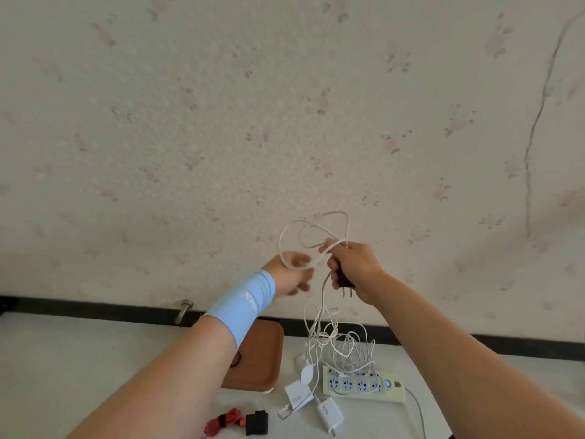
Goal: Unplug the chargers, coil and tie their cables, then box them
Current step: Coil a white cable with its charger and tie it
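My right hand [354, 267] grips a black charger plug [345, 285], prongs pointing down, together with loops of its white cable [311, 231] raised in front of the wall. My left hand [292, 274], blurred, holds a strand of the same cable beside it. More white cable [335, 340] hangs down in a tangle to the table. Two white chargers [297, 396] [329, 415] lie near the power strip [364, 383]. A black charger [257, 423] with a tied red cable [221, 421] lies at the front. The brown box [262, 356] sits behind my left forearm.
The white table [79, 359] meets a floral-papered wall along a dark strip. A metal fitting [183, 310] sticks up at the table's back edge. The power strip's own lead [418, 410] runs off toward the front right.
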Tool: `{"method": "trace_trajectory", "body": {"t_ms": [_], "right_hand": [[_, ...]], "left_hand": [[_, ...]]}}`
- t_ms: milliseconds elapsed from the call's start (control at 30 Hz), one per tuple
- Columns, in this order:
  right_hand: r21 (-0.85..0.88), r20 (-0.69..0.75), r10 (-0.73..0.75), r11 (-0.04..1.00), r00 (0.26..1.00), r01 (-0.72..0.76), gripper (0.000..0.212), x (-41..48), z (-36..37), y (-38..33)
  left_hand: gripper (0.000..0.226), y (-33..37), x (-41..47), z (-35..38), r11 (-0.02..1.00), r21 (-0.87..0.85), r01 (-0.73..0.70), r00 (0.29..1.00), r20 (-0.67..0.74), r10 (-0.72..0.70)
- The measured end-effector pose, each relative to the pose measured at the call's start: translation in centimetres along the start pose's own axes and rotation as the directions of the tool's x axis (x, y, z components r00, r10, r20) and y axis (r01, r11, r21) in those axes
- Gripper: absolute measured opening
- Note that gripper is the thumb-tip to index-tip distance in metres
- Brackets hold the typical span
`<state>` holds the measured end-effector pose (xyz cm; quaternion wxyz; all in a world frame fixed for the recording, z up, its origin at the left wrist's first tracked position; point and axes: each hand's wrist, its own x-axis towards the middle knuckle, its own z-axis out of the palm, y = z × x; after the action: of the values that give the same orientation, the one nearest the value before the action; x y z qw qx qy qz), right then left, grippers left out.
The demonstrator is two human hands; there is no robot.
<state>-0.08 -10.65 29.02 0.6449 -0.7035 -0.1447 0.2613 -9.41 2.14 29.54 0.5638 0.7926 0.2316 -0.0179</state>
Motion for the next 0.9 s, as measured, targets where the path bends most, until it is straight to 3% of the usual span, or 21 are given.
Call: {"method": "trace_trajectory", "body": {"t_ms": [33, 100, 233, 333, 400, 467, 567, 667, 733, 800, 867, 900], "right_hand": [[0.074, 0.018, -0.002, 0.997, 1.000, 0.000, 0.020, -0.1, 0.0, -0.4], [0.202, 0.045, -0.009, 0.979, 0.999, 0.000, 0.014, -0.3, 0.0, -1.0], [0.382, 0.044, -0.054, 0.924, 0.998, 0.033, 0.011, -0.4, -0.4, -1.7], [0.320, 0.040, -0.083, 0.945, 0.996, 0.065, 0.018, -0.1, -1.1, -1.0], [0.135, 0.072, -0.053, 0.990, 0.996, 0.043, 0.026, -0.1, -1.4, -0.1], [-0.114, 0.142, 0.002, 0.993, 0.990, 0.014, 0.030, -0.4, -1.5, 0.8], [-0.387, 0.302, 0.092, 0.921, 0.949, 0.034, 0.021, -0.7, -1.4, 1.9], [-0.497, 0.289, 0.092, 0.865, 0.953, 0.067, 0.010, -0.7, -0.8, 2.2], [-0.507, 0.238, 0.054, 0.859, 0.970, 0.077, 0.015, -0.5, -0.4, 2.0], [-0.498, 0.183, 0.008, 0.863, 0.983, 0.086, 0.014, -0.3, -0.3, 1.9], [-0.469, 0.125, -0.028, 0.879, 0.992, 0.084, 0.014, -0.1, -0.4, 1.8], [-0.446, 0.103, -0.037, 0.891, 0.994, 0.080, 0.015, 0.0, -0.4, 1.8]], "left_hand": [[0.029, -0.5, 0.0, 0.6, 0.978, 0.209, 0.012, 0.996, 0.078, -0.029], [0.031, -1.2, 0.2, 1.7, 0.907, 0.420, -0.036, 0.972, 0.226, -0.066], [0.023, -1.3, 0.9, 2.5, 0.895, 0.432, -0.109, 0.972, 0.234, 0.005], [0.025, -0.8, 1.1, 2.5, 0.979, 0.189, -0.071, 0.988, 0.147, 0.043], [0.027, -0.4, 1.5, 2.2, 0.987, 0.087, -0.131, 0.991, -0.015, 0.133], [0.028, 0.1, 1.9, 2.0, 0.977, -0.134, -0.163, 0.975, -0.175, 0.139], [0.027, 1.1, 2.2, 1.5, 0.818, -0.563, -0.120, 0.984, -0.178, 0.022], [0.028, 1.1, 2.4, 0.9, 0.682, -0.728, -0.071, 0.989, -0.142, -0.048], [0.029, 1.2, 2.5, 0.4, 0.590, -0.803, -0.080, 0.986, -0.152, -0.073], [0.023, 1.0, 2.5, 0.0, 0.628, -0.770, -0.111, 0.984, -0.172, -0.037], [0.012, 0.6, 2.2, -0.3, 0.807, -0.583, -0.090, 0.988, -0.154, -0.001], [0.015, 0.1, 2.0, -0.3, 0.914, -0.402, -0.054, 0.990, -0.143, -0.005]]}}
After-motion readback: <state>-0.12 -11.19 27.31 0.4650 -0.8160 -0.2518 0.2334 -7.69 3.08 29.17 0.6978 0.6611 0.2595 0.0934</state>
